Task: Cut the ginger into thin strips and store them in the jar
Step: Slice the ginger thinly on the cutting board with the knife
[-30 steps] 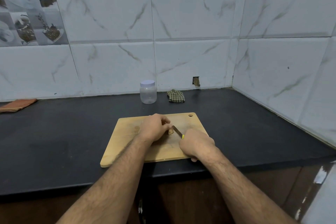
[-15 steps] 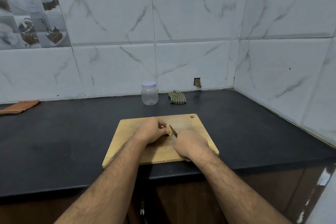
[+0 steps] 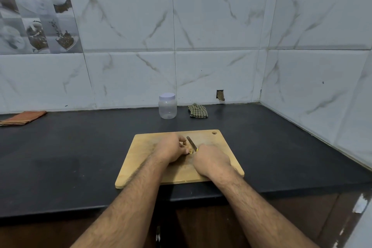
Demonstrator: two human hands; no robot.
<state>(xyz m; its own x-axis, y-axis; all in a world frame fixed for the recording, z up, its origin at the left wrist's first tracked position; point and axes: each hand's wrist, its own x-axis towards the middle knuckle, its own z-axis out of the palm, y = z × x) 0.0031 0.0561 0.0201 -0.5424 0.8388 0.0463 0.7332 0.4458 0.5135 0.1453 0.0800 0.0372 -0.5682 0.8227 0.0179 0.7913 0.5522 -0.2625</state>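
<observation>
Slicing in hand, judged from the pose: left hand [image 3: 171, 148] curled down over the ginger [image 3: 189, 150], pinning it to the board [image 3: 141, 159]; right hand [image 3: 211, 162] wrapped round the yellow handle of the knife [image 3: 192, 144], blade angled away and to the left, lying just beside the held knuckles. Ginger mostly hidden under the fingers — only a pale end showing at the blade side of the grip, so how much is cut cannot be told. Best done with fingertips tucked back behind the knuckles, blade flat guided against them, short even strokes, thin slices first and then strips. Worth creeping the holding fingers back a little after each cut rather than letting the blade chase them. Small piece, likely slippery — firm downward pressure, no hurry. Jar [image 3: 167, 106] well beyond both hands near the wall, lid on; to be opened once strips are ready.
</observation>
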